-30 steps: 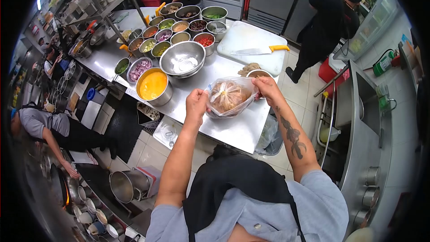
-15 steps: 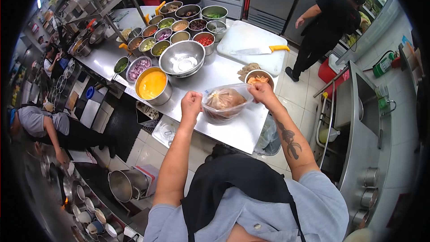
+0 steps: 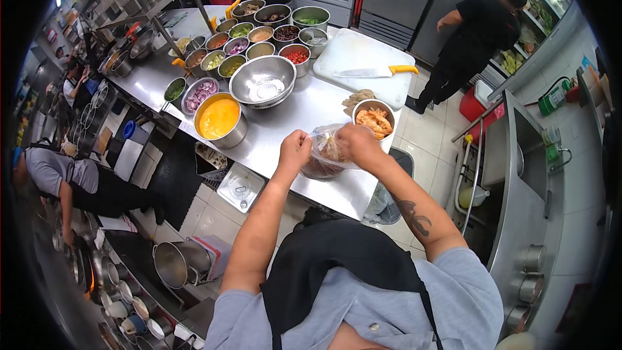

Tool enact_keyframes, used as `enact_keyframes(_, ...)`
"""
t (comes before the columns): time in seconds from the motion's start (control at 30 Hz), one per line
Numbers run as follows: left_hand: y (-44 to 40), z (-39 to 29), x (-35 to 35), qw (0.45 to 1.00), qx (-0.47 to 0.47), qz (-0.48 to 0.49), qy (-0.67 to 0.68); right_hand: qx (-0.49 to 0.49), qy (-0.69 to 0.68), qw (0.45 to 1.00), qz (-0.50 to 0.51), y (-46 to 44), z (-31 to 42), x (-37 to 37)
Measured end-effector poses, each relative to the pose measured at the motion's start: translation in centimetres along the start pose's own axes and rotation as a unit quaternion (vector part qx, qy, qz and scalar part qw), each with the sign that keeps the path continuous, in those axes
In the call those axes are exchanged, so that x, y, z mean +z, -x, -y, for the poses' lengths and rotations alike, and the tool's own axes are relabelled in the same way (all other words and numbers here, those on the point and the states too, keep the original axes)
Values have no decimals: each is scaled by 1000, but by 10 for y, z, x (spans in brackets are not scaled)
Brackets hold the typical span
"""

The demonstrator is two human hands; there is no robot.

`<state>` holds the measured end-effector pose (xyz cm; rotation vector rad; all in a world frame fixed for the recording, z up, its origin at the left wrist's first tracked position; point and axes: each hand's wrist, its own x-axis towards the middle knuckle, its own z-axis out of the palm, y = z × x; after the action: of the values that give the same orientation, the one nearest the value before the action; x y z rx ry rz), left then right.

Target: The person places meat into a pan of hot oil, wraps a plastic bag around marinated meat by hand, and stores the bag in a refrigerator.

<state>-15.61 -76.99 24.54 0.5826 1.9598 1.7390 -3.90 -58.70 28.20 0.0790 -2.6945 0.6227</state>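
Observation:
A clear plastic bag [image 3: 322,167] with brownish food inside is held over the front of the steel table [image 3: 285,126]. My left hand [image 3: 296,148] pinches the bag's left edge, fingers closed. On the other side my right hand [image 3: 360,144] is closed on the bag's gathered top, covering part of it. Just beyond the right hand stands a metal pot of orange-coloured food [image 3: 374,120], with a crumpled brown piece [image 3: 358,98] beside it. Left of the bag are a pot of yellow-orange liquid [image 3: 219,121] and a perforated metal bowl [image 3: 263,82].
Several metal pots of chopped ingredients [image 3: 261,34] crowd the table's back. A yellow-handled knife [image 3: 376,72] lies on the white cutting board [image 3: 350,52]. One person [image 3: 476,39] stands by the open fridge; another [image 3: 71,178] works at the stove. A sink [image 3: 528,149] is at right.
My hands have come closer together, the right moving left and down along the bag. The bag's mouth is now bunched, and the pot of orange food shows more fully.

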Motion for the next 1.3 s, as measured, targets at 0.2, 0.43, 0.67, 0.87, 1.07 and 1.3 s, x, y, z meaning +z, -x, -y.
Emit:
enact_keyframes(0.2, -2, -21, -14, 991, -88, 42, 95, 60, 66, 991, 97, -21, 30, 22)
enact_keyframes(0.43, 13, 63, -47, 965, -221, -64, 124, 81, -160, 980, 89, -38, 20, -1)
enact_keyframes(0.67, 57, 57, -17, 941, -180, -97, 270, 254, -387, 882, 88, -43, 8, -14)
enact_keyframes(0.87, 71, 42, 21, 846, -209, 143, 470, 371, -465, 803, 25, -50, 26, -17)
enact_keyframes(1.07, 88, 5, 25, 964, -190, 65, 171, 372, -487, 789, -42, -52, 26, -15)
enact_keyframes(1.3, 77, -18, 31, 976, -131, 104, 142, 369, -500, 778, -90, -55, 26, -6)
